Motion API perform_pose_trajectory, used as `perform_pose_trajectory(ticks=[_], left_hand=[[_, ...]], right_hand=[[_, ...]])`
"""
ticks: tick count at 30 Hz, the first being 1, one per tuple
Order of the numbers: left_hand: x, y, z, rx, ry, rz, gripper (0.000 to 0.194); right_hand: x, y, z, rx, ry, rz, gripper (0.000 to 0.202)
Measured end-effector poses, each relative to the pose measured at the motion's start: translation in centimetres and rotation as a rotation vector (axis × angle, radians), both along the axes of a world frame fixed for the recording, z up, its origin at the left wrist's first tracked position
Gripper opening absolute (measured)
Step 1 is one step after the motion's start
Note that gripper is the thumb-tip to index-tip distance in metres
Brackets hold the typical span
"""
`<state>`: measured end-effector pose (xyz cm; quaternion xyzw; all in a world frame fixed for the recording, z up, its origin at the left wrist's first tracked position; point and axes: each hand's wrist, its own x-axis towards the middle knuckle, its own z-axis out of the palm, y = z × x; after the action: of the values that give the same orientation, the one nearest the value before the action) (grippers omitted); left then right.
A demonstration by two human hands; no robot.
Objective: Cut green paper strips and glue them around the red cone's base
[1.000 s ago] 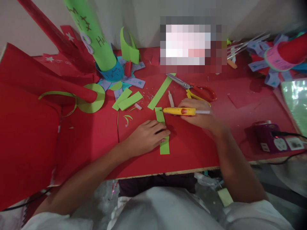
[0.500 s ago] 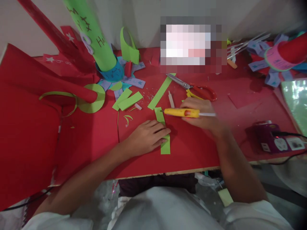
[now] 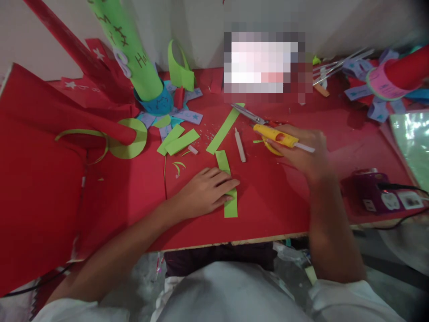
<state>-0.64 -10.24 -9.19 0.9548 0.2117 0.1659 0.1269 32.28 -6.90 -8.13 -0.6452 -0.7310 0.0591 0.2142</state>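
Observation:
My left hand (image 3: 206, 192) lies flat on a green paper strip (image 3: 229, 206) that runs toward me on the red table (image 3: 268, 210), pinning its middle. My right hand (image 3: 306, 152) grips a yellow glue gun (image 3: 275, 135), held off to the right over the red-and-yellow scissors (image 3: 256, 118), its tip pointing left and away from the strip. A white glue stick (image 3: 240, 145) lies between the strip and the glue gun.
More green strips (image 3: 177, 139) and a long green strip (image 3: 224, 129) lie beyond my left hand. A green tube (image 3: 129, 49) in a blue ring, red paper sheets (image 3: 36, 179) at left, a purple power strip (image 3: 378, 194) at right, a red roll (image 3: 398, 71) far right.
My right hand has lifted the glue gun off the top of the green strip and carried it right and away, over the scissors. My left hand has stayed on the strip.

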Motion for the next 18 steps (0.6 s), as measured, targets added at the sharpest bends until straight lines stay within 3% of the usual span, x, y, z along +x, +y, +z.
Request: perform_pose_trajectory(ticks=[4, 7, 12, 15, 18], left_hand=[[0.0, 0.0, 0.0, -0.032, 0.001, -0.009, 0.038], [0.0, 0.1, -0.1, -0.041, -0.032, -0.008, 0.040], [0.0, 0.1, 0.0, -0.018, -0.051, -0.005, 0.040], [0.1, 0.0, -0.2, -0.019, -0.052, 0.000, 0.040], [0.0, 0.0, -0.5, -0.031, -0.078, 0.040, 0.042]], right_hand=[[1.1, 0.5, 0.0, 0.063, -0.168, -0.234, 0.017], [2.2, 0.9, -0.4, 0.064, -0.210, -0.342, 0.029], [3.6, 0.9, -1.0, -0.003, -0.236, -0.316, 0.039], [3.7, 0.6, -0.7, -0.059, -0.251, -0.318, 0.049], [3.6, 0.4, -0.1, -0.049, -0.239, -0.308, 0.046]])
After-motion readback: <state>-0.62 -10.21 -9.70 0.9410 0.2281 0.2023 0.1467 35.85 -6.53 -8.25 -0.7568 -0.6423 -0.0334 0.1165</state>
